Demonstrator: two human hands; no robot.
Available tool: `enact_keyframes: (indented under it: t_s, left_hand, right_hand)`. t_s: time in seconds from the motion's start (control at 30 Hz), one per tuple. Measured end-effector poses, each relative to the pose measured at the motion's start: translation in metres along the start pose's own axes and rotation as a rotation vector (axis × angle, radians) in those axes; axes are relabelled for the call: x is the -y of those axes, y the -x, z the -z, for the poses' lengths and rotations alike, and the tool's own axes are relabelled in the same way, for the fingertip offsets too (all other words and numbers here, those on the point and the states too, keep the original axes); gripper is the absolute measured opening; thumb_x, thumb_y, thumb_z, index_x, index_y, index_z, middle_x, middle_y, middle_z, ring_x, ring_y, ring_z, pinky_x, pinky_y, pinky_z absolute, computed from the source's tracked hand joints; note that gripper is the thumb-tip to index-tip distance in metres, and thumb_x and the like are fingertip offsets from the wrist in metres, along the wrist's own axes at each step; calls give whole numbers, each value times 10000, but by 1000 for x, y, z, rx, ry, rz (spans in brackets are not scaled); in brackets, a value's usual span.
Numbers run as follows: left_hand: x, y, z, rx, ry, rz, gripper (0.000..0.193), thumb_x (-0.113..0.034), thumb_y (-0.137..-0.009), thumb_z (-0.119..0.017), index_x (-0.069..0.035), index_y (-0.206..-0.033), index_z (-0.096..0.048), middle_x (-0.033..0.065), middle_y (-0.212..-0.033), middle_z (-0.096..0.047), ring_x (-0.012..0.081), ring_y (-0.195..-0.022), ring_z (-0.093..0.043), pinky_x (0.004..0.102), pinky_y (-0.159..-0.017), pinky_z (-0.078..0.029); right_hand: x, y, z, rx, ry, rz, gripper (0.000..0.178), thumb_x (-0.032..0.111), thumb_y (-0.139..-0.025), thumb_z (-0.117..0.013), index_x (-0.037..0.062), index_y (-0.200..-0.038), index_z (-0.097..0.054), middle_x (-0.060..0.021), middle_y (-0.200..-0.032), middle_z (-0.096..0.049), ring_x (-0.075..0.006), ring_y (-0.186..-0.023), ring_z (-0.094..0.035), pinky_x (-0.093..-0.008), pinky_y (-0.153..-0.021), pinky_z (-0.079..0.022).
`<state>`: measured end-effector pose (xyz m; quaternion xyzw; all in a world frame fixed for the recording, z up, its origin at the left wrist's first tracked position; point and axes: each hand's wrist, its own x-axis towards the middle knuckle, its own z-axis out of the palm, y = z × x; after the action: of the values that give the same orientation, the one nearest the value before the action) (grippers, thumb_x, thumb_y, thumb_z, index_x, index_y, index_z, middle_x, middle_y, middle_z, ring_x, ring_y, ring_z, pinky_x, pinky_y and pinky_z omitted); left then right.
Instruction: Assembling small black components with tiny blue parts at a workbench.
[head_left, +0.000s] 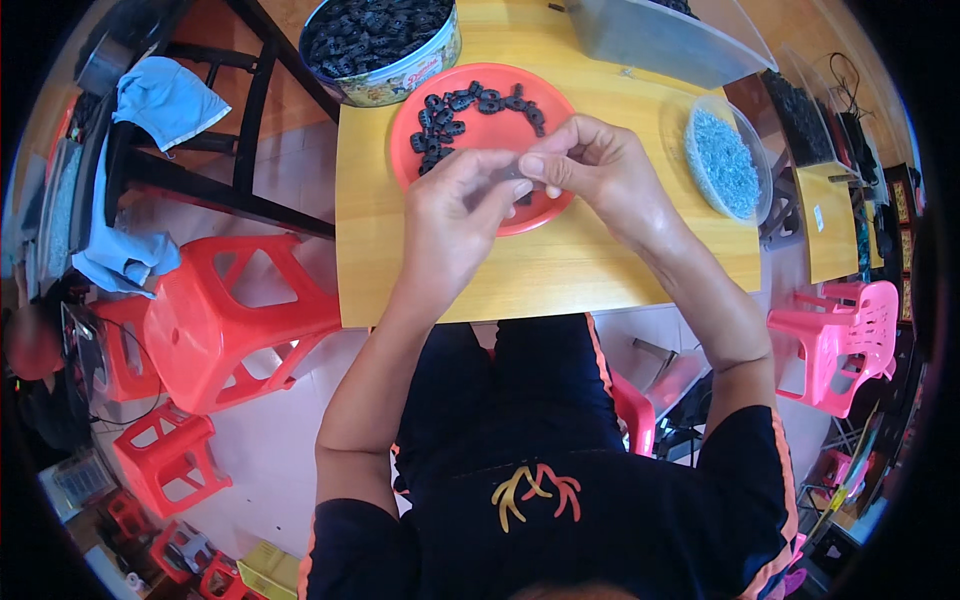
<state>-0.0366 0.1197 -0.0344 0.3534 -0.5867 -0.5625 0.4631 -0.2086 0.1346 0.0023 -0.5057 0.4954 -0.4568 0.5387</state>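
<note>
My left hand [452,215] and my right hand [590,165] meet over the near edge of a red plate [505,128] on a yellow wooden table [520,270]. Together the fingertips pinch a small dark piece [513,176], mostly hidden between them. Several small black plastic parts [455,110] lie in an arc on the plate's far half. A round tin [378,40] full of the same black parts stands at the table's far left corner. A clear bowl of small pale blue-grey bits [722,160] sits to the right of my right hand.
A grey-lidded clear box [660,35] stands at the table's far edge. Red plastic stools [225,320] stand left of the table, and a pink chair [845,345] to the right. A dark frame with blue cloths [165,100] is at the far left. A second yellow table [830,225] holds black parts at the right.
</note>
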Motion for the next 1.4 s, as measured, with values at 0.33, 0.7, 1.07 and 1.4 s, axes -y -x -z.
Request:
enact_keyframes:
  t_s: [0.33,0.7,1.07,1.4]
  left_hand:
    - [-1,1,1,-4,11,-76,159,40,-818,-653,31,-977,-652,85,-861,-648,126,-693,-644,246,-610,-529]
    - [1,0,3,18,6,-82,168,62,-811,-636,42,-978,-644,96,-874,-645,135,-703,-648,247,-611,-529]
    - [9,-2,1,19,-111,-225,199,-1,-765,-696,9,-958,-649,98,-782,-627,177,-681,-632,290,-603,-491]
    - [2,-2,0,104,-113,-255,165,-5,-777,-698,22,-929,-639,90,-736,-605,153,-609,-602,272,-548,-469]
  right_hand:
    - [2,9,3,10,-81,-18,160,78,-867,-672,-25,-987,-651,-59,-856,-670,-93,-763,-621,-228,-730,-517]
    - [14,12,6,51,156,-48,182,130,-888,-656,-29,-976,-645,-44,-825,-663,-70,-692,-593,-209,-640,-480]
    - [25,11,12,91,117,-179,168,154,-881,-646,-14,-871,-642,-35,-767,-639,-77,-689,-600,-235,-654,-523]
    - [30,11,16,132,204,-192,179,166,-883,-639,4,-810,-620,-31,-765,-638,-81,-726,-618,-231,-666,-540]
